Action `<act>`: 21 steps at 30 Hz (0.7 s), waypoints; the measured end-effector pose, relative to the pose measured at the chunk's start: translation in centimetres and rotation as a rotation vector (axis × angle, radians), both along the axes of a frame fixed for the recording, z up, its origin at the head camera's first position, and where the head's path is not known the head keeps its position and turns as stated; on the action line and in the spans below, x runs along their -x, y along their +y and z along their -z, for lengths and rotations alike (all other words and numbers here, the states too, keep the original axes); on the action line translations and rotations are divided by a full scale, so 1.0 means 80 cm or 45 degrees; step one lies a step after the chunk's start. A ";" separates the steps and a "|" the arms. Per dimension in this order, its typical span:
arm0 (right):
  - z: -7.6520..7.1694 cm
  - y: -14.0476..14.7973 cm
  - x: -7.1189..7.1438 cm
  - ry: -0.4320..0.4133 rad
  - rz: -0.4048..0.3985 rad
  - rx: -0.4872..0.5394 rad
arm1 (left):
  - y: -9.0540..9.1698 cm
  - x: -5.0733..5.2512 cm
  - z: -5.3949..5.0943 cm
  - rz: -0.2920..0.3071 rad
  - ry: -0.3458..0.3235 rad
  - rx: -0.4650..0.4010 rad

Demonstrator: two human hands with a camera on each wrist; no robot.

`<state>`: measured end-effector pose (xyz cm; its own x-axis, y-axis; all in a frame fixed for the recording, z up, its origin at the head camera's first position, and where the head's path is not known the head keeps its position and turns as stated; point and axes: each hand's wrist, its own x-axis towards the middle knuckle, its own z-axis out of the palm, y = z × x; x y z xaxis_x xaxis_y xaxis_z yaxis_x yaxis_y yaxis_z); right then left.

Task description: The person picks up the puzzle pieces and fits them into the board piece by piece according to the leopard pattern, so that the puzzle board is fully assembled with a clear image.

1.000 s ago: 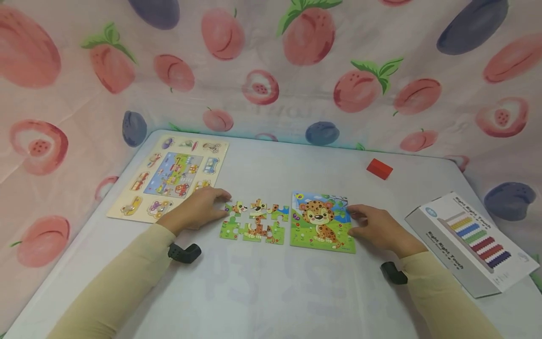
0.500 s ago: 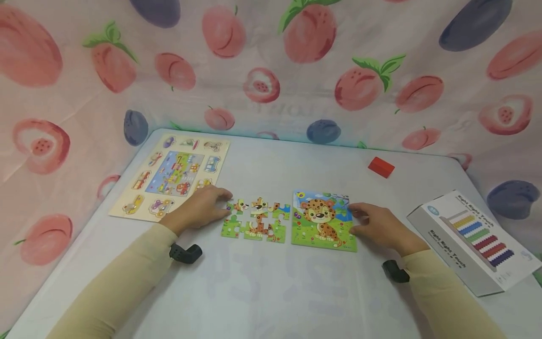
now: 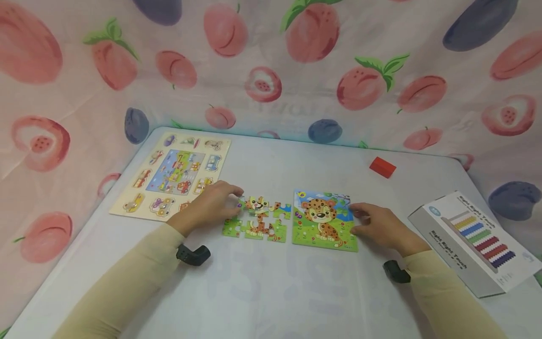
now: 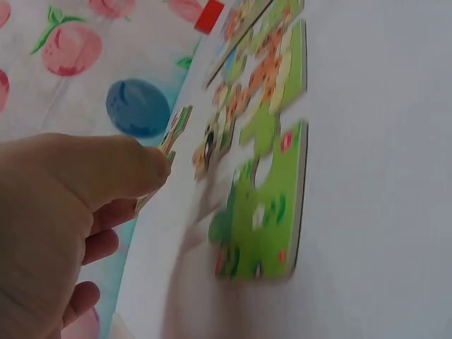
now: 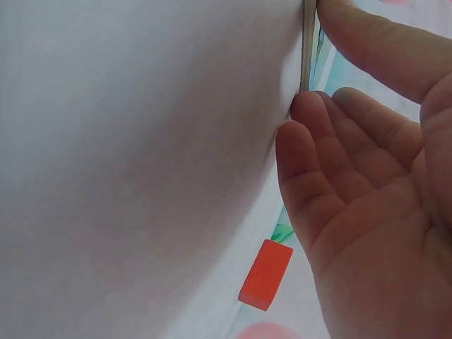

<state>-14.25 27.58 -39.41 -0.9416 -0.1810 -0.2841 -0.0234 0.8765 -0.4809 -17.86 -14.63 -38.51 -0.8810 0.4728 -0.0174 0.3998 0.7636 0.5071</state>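
My left hand (image 3: pixel 211 205) pinches a jigsaw piece (image 4: pixel 174 131) between thumb and fingers, held up off the table in the left wrist view. Below and beside it lie several loose leopard jigsaw pieces (image 3: pixel 256 230), set out in rough rows with gaps; a green corner piece (image 4: pixel 268 219) is closest to that wrist camera. Right of them lies a square leopard picture board (image 3: pixel 322 221). My right hand (image 3: pixel 374 226) touches the board's right edge with thumb and fingertips, the fingers loosely bent and its palm free in the right wrist view.
A wooden vehicle puzzle board (image 3: pixel 141 207) lies at the back left. A red block (image 3: pixel 383 167) sits at the back right. A white box (image 3: pixel 474 240) with coloured bars printed on it stands at the right. Fruit-patterned cloth (image 3: pixel 296 89) hangs behind the table.
My left hand has moved to the right, over the upper left pieces, with a jigsaw piece lifted in it. The right hand stays at the board's edge.
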 end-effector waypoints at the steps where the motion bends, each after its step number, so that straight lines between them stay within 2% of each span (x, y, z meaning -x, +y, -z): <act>1: 0.000 0.000 0.000 0.001 -0.001 -0.002 | 0.005 0.000 -0.001 0.014 0.014 0.005; 7: 0.001 0.000 -0.001 0.005 -0.007 -0.002 | 0.034 -0.001 -0.002 0.068 0.059 0.016; 15: 0.001 0.000 0.000 0.005 0.000 0.004 | 0.074 -0.005 -0.001 0.088 0.028 -0.013; 21: 0.000 0.000 -0.001 0.011 -0.006 0.018 | 0.097 -0.007 0.002 0.158 0.076 -0.029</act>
